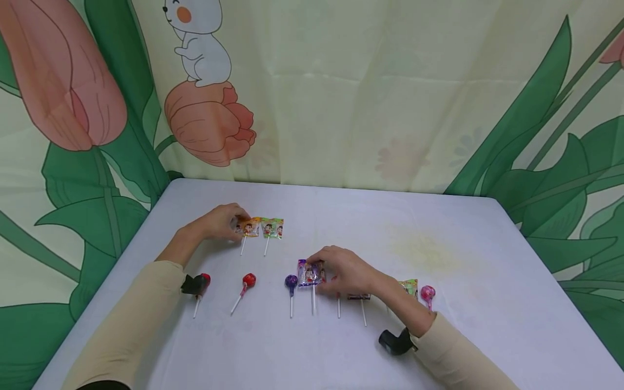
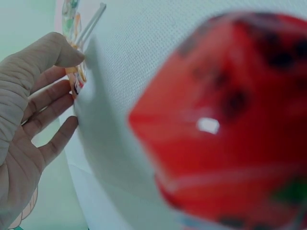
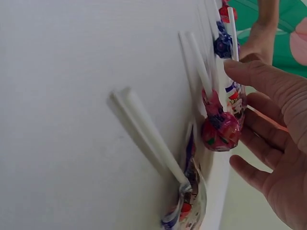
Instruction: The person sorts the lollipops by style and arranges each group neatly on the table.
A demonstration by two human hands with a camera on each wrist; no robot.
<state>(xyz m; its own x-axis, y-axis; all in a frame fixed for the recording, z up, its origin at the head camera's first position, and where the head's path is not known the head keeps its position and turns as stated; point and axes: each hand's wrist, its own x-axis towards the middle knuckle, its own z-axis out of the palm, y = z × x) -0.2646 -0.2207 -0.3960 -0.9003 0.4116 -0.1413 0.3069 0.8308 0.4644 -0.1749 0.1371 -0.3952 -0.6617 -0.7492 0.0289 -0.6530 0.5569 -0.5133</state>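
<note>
At the table's far left, my left hand (image 1: 225,222) pinches the edge of an orange-wrapped lollipop (image 1: 252,227) between thumb and fingers. Its white stick points toward me, and a green-wrapped lollipop (image 1: 273,228) lies right beside it. Near the middle, my right hand (image 1: 343,271) holds a flat purple-wrapped lollipop (image 1: 307,273) by its wrapper, the stick pointing down toward me. In the right wrist view a round red-pink lollipop (image 3: 220,129) sits close by that hand's fingers; the hand covers most of it from the head.
A front row holds a round purple lollipop (image 1: 291,280), a red one (image 1: 249,280), another red one (image 1: 207,279) partly behind the left wrist camera (image 1: 192,284), a dark-wrapped one (image 1: 359,297), a green-wrapped one (image 1: 410,286) and a pink one (image 1: 427,293). A patterned curtain (image 1: 331,119) hangs behind.
</note>
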